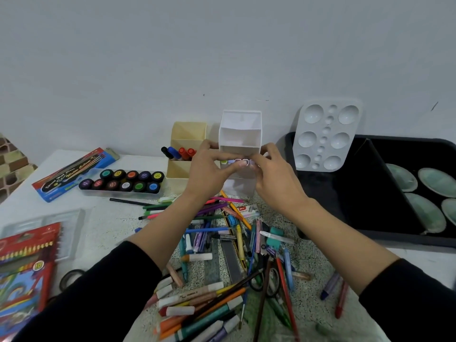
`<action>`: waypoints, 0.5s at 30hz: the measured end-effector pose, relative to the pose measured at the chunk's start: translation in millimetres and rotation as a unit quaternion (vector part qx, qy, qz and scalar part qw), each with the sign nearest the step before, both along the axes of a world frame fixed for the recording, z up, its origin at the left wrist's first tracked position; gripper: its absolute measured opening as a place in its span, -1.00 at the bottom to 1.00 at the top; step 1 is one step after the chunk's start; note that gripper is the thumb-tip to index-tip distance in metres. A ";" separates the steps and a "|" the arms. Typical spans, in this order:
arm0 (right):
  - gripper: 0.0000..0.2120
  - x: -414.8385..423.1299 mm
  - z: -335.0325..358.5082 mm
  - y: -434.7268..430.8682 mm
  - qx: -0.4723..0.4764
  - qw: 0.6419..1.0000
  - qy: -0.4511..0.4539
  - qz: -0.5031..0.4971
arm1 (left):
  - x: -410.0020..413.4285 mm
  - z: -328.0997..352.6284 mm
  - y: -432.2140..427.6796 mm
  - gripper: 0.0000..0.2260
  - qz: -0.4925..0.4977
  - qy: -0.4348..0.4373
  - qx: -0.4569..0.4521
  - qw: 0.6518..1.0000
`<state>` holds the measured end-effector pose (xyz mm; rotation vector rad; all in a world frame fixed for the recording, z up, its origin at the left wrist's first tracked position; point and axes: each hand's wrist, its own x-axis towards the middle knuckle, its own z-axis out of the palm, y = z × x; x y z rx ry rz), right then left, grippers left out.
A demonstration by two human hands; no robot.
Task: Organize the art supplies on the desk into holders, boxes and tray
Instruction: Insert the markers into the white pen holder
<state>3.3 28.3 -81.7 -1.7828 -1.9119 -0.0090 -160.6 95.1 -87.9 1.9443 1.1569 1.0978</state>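
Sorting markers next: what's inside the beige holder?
The beige holder has four markers in its lower pocket: black, blue and two red. Its top pocket looks empty, though its floor is hidden.

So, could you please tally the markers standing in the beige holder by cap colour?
black-capped marker: 1
blue-capped marker: 1
red-capped markers: 2
Total in the beige holder: 4

White desk (103, 225): paint-pot strip (122, 182), cream holder (183, 154), black tray (370, 188), loose pens (222, 255).
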 end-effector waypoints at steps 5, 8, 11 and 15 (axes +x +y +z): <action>-0.83 -1.2 1.4 -3.5 -0.005 1.000 0.018 -0.009 | -1.6 0.2 -5.8 -0.82 -0.008 0.021 0.014 1.000; -0.71 -5.4 1.8 -18.1 -0.019 0.999 0.036 -0.013 | -18.7 6.2 -14.2 -0.82 -0.026 0.051 0.005 0.998; -0.68 -18.3 0.2 -42.8 0.003 0.996 0.084 -0.017 | -50.5 13.2 -32.4 -0.80 -0.035 0.069 -0.019 0.997; -0.88 -42.3 -6.8 -64.9 -0.043 0.986 0.128 0.099 | -105.2 13.6 -64.5 -0.92 -0.083 0.147 -0.037 0.985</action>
